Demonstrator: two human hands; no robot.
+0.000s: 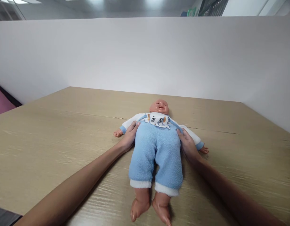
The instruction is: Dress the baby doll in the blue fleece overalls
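- Head view, nearest: bare, glossy feet [140,207] of a doll [156,141], which lies face up on the wooden table [52,135].
- Fluffy light-blue overalls [145,150] cover its legs, trimmed white at the hems.
- Left hand [131,135] and right hand [188,145] grasp its sides, thumbs toward the front.
- Across its chest, a white animal patch [159,120] shows large eyes; white sleeves [133,120] spread outward, cuffed blue.
- Beyond its bald, smiling head [159,106] stands a white wall [145,53].
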